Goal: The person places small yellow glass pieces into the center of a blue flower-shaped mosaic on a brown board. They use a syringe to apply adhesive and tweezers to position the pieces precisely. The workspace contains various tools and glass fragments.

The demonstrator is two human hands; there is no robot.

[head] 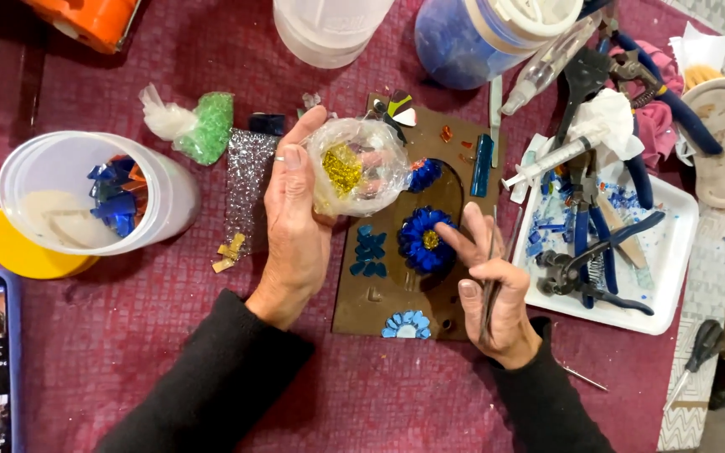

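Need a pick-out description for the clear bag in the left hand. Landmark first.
Start at the brown board in the middle of the dark red cloth. At its upper left edge, the left hand holds up a crumpled clear plastic bag. Unlike the green-filled bag lying further left, it has a yellow-gold clump inside.

Left hand (295,226) cupped with fingers curled, right hand (492,289) half-closed with index finger extended, both forearms black-sleeved.

Dark blue flower (426,241), yellow centre
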